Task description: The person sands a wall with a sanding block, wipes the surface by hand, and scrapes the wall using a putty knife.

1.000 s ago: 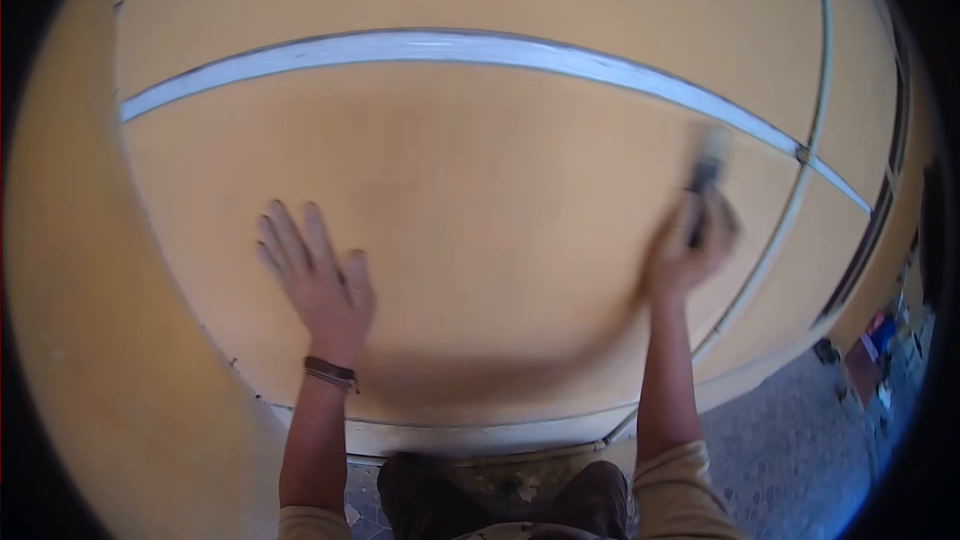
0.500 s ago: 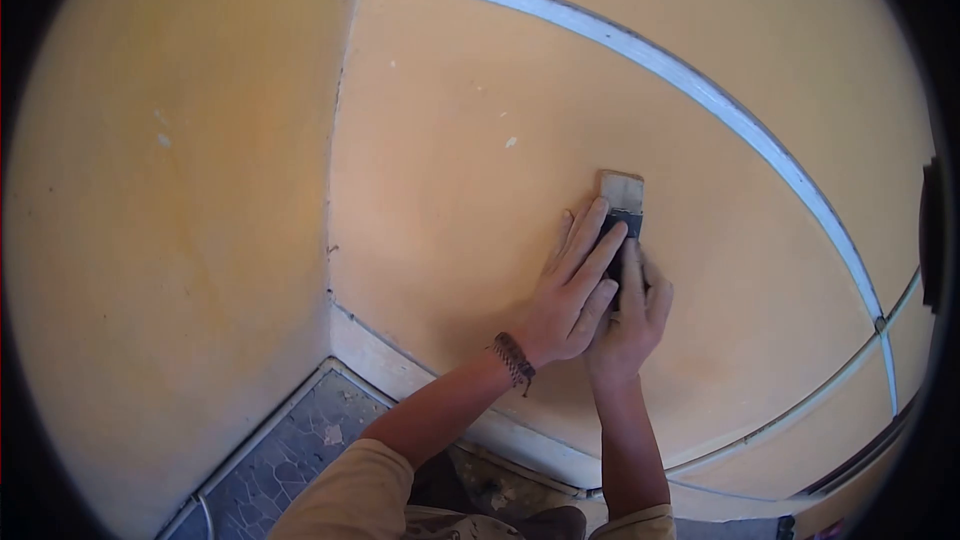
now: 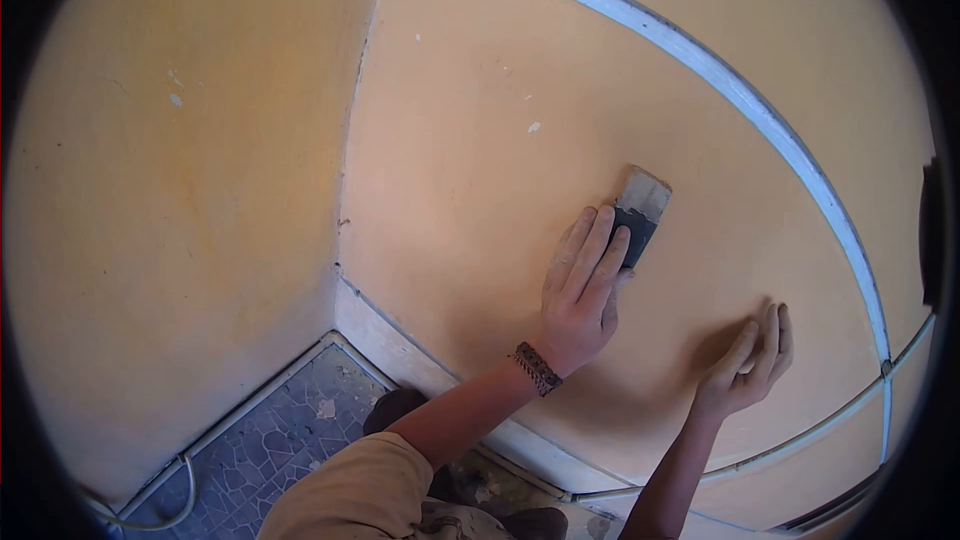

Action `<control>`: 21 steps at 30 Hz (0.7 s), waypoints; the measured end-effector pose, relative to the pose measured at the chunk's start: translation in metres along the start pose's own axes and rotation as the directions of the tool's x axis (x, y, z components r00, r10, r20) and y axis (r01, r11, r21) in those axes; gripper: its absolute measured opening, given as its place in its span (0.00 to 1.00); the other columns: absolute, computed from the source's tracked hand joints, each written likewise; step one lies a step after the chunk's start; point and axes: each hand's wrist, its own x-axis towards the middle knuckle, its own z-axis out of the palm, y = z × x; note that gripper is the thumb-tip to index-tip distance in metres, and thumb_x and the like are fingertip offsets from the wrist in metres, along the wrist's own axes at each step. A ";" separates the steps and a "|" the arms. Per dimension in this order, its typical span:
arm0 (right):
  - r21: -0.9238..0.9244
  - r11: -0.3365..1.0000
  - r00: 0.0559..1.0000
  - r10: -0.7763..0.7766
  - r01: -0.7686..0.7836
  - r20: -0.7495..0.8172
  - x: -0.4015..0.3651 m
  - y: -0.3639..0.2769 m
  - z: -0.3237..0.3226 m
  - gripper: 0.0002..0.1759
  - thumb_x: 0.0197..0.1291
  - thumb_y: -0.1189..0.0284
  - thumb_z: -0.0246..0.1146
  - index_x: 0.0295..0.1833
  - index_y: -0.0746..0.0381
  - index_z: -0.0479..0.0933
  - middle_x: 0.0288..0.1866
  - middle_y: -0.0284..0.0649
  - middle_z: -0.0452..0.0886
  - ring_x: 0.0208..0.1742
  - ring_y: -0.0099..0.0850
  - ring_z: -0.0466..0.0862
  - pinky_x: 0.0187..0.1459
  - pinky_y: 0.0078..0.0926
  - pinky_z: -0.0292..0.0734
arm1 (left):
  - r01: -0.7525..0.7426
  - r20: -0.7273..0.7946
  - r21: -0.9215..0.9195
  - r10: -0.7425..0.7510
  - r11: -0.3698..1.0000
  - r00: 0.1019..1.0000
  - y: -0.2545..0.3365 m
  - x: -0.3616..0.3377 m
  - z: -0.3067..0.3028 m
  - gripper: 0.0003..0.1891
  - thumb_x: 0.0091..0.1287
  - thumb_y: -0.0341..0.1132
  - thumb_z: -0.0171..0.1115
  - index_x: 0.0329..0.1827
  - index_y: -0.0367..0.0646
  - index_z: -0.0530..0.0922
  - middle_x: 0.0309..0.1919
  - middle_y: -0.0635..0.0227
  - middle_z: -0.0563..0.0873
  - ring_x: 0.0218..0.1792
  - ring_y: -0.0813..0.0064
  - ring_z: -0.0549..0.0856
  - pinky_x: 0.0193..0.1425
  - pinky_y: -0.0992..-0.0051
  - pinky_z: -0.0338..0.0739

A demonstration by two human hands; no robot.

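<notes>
My left hand (image 3: 580, 315) holds a sanding block (image 3: 645, 194) against the orange wall (image 3: 450, 170). The block is a flat piece of wood with dark sandpaper (image 3: 636, 228) wrapped about its lower part. My fingers lie along its left side and over the sandpaper, while the thumb side is partly hidden. Lower and to the right, my right hand (image 3: 748, 368) is away from the block, close to the wall. Its fingers are loosely bent and apart, with nothing in them.
A pale blue strip (image 3: 700, 60) curves across the wall above and to the right. On the left another wall (image 3: 180, 240) meets this one at a corner. Below are a white baseboard (image 3: 385, 335), a grey patterned floor (image 3: 270, 440) and a pale hose (image 3: 190, 490).
My right hand has let go of the sanding block and moved to the right and down. The block, now in my left hand alone, has tilted to the right.
</notes>
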 end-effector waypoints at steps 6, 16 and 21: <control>-0.114 0.982 0.989 -0.149 0.148 -0.004 -0.026 0.016 0.015 0.17 0.72 0.79 0.51 0.62 0.74 0.75 0.71 0.58 0.64 0.74 0.50 0.65 0.69 0.44 0.72 | 0.084 -0.002 0.066 -0.084 0.994 0.996 0.006 -0.009 0.012 0.30 0.70 0.32 0.59 0.75 0.37 0.61 0.73 0.38 0.64 0.73 0.36 0.63 0.75 0.38 0.53; -0.097 0.983 0.987 -0.160 0.157 -0.031 -0.029 0.017 0.019 0.17 0.72 0.80 0.51 0.61 0.74 0.75 0.70 0.58 0.65 0.74 0.50 0.65 0.68 0.44 0.74 | 0.132 -0.188 0.540 -0.034 0.831 0.982 -0.059 0.055 -0.035 0.27 0.66 0.39 0.65 0.68 0.43 0.74 0.54 0.48 0.77 0.53 0.52 0.77 0.57 0.56 0.68; -0.123 0.983 0.990 -0.138 0.133 -0.032 -0.031 0.016 0.019 0.17 0.72 0.80 0.51 0.61 0.73 0.75 0.70 0.57 0.65 0.73 0.50 0.66 0.67 0.42 0.75 | -0.044 -0.001 0.589 0.055 0.807 0.999 -0.070 -0.024 -0.054 0.27 0.65 0.39 0.66 0.69 0.44 0.75 0.52 0.48 0.75 0.49 0.51 0.76 0.55 0.56 0.68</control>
